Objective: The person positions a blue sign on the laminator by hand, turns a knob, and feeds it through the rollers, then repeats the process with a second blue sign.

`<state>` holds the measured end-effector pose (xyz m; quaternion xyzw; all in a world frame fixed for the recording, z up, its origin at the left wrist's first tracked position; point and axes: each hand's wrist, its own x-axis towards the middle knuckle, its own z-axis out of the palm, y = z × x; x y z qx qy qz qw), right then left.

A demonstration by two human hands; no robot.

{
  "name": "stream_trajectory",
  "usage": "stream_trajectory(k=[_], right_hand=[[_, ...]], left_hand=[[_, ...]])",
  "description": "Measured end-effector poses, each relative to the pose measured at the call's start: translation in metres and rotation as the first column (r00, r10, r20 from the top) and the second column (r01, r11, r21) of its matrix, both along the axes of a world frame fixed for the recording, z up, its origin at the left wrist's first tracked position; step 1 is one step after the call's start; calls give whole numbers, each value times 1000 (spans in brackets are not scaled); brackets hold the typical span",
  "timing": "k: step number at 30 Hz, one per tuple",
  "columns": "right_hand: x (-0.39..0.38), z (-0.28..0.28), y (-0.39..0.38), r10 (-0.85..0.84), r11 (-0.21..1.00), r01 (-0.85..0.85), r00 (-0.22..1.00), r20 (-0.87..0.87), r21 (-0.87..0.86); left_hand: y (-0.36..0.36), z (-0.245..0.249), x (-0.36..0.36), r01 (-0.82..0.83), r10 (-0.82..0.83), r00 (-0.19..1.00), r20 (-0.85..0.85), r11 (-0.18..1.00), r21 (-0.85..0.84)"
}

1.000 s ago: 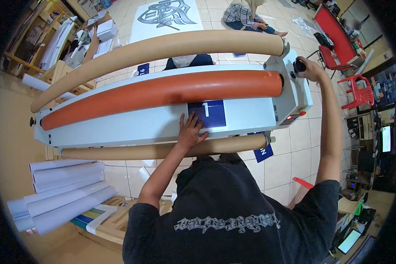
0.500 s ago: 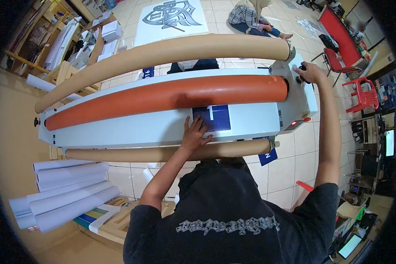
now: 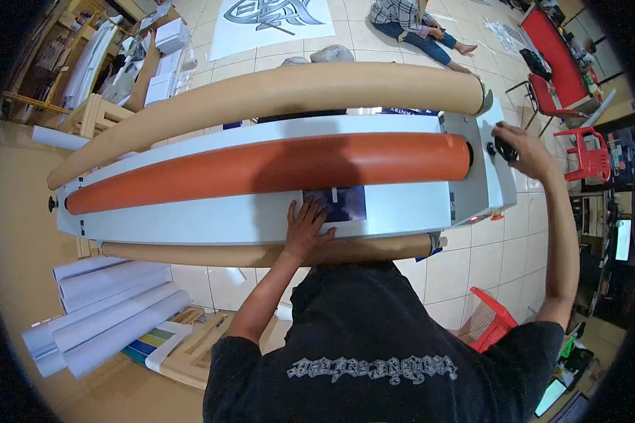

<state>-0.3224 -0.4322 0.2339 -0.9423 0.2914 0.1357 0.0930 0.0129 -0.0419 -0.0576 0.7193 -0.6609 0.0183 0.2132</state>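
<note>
So I've got one blue sheet [image 3: 349, 201] on one white machine [image 3: 402, 204], far edge hidden by a single orange roller [image 3: 190, 178]. Two brown rolls [image 3: 282, 93] flank that. Hands are well apart: left hand [image 3: 307, 229] spread flat on the sheet, right hand [image 3: 533, 151] curled round a black knob [image 3: 506, 149]. White paper rolls [image 3: 120, 317] piled off left.

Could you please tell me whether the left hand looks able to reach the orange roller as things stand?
Probably yes: the left hand lies partly on the blue sheet, close to the orange roller, with nothing visible standing between them.
</note>
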Motion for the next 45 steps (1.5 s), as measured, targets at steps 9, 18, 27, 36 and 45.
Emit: stream_trajectory(k=[9, 18, 27, 36, 45], right_hand=[[33, 8, 12, -542, 840, 520, 808, -232, -152], [13, 13, -14, -164, 986, 164, 980, -110, -13], [19, 20, -33, 517, 793, -594, 775, -362, -139], [57, 15, -13, -418, 909, 396, 851, -319, -134], [35, 3, -8, -379, 925, 366, 894, -238, -99]], left_hand=[[-10, 9, 3, -74, 70, 996, 53, 994, 76], [-17, -2, 10, -94, 101, 995, -16, 969, 226], [-16, -15, 11, -118, 128, 991, -30, 970, 212], [-20, -24, 11, -160, 197, 977, -82, 932, 324], [-23, -29, 7, -188, 225, 970, -92, 936, 298]])
